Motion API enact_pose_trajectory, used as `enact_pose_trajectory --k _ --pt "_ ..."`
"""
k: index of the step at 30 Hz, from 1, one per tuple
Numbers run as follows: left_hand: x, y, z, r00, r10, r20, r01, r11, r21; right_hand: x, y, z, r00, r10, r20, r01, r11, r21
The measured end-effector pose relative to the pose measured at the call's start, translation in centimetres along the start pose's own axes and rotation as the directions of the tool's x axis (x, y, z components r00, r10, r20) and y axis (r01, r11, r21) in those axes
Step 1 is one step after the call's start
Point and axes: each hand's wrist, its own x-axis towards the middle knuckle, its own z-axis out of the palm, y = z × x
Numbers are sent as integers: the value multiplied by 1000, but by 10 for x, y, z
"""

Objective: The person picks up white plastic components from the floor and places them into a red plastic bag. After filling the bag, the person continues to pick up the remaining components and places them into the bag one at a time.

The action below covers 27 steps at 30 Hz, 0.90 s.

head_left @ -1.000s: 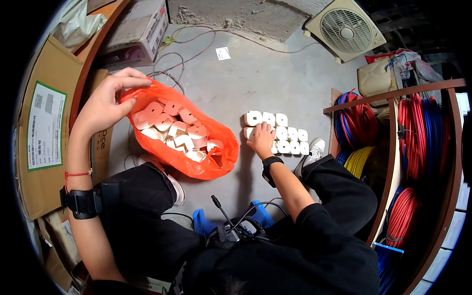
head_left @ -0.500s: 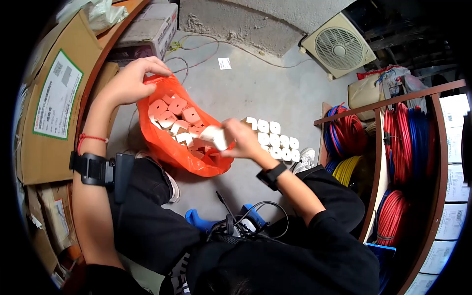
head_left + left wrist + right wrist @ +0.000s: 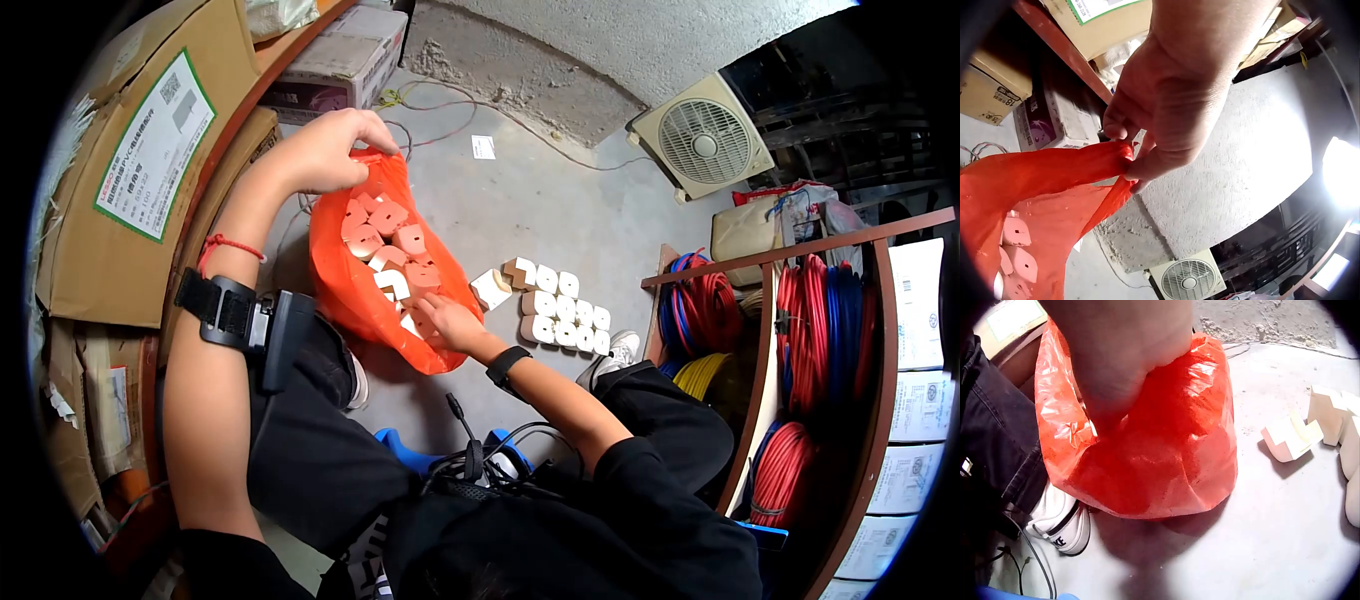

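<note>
My left hand (image 3: pixel 335 152) pinches the raised rim of a red plastic bag (image 3: pixel 345 300) between thumb and fingers, stretching it upward. Inside lie several white PVC trunking elbows (image 3: pixel 388 215), tinted pink by the film. My right hand (image 3: pixel 447 322) reaches into the bag's near right side, its fingers over the elbows there; the right wrist view hides them behind red film. A single elbow (image 3: pixel 492 289) lies on the floor between the bag and neat rows of elbows (image 3: pixel 565 310). I cannot tell whether the right hand grips a piece.
A shelf of red, blue and yellow cable coils (image 3: pixel 705 300) stands at the right, near a shoe (image 3: pixel 622 350). A box fan (image 3: pixel 703 140) sits at the back right. Cardboard boxes (image 3: pixel 110 230) line the left. Loose wires (image 3: pixel 445 105) run along the wall, near a paper slip (image 3: pixel 484 147).
My right hand has left the rows, held a white elbow beside the bag, then reached into the bag. A lone elbow now lies beside the rows. The left hand keeps pinching the rim.
</note>
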Motion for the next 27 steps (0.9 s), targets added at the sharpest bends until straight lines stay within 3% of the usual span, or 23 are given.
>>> enact_pose_trajectory --k 2,5,8,10,11,13,15,17,18,20,23,27 --pt "0 0 1 1000 9 -5 -9 1000 14 4 7 22 998 53 39 -52 999 -6" --pt "-3 2 -2 1000 0 -3 0 1000 19 -1 11 11 994 -81 -78 81 997 -5" --pt "-3 0 0 1000 -16 -1 16 1000 -11 -12 10 -38 967 -151 -204 173 980 97" --pt "-3 0 0 999 -32 2 32 999 -28 -23 28 -43 889 -38 -456 101 988 115" --pt "-4 3 -1 999 -46 6 46 998 -30 -30 40 -46 870 93 -484 -15 987 163" --pt "-5 1 -2 999 -37 9 37 999 -20 -42 81 -37 822 210 -529 -178 978 112" --pt "-5 2 -3 997 -65 32 66 996 -60 -59 117 -28 830 381 -408 -421 907 -10" --pt "-3 6 -5 992 -112 59 116 990 -76 -75 156 -6 781 488 -389 -584 792 -178" --pt "-3 8 -6 987 -145 72 151 986 -72 -78 163 -6 740 564 -368 -646 749 -151" --pt "-2 10 -8 978 -188 90 194 979 -65 -83 177 -6 729 590 -348 -663 736 -141" --pt "0 7 -9 979 -179 101 186 980 -66 -75 177 -9 800 498 -334 -570 806 -163" --pt "1 3 -8 979 -170 112 183 975 -126 -51 185 4 835 513 -200 -551 781 -296"
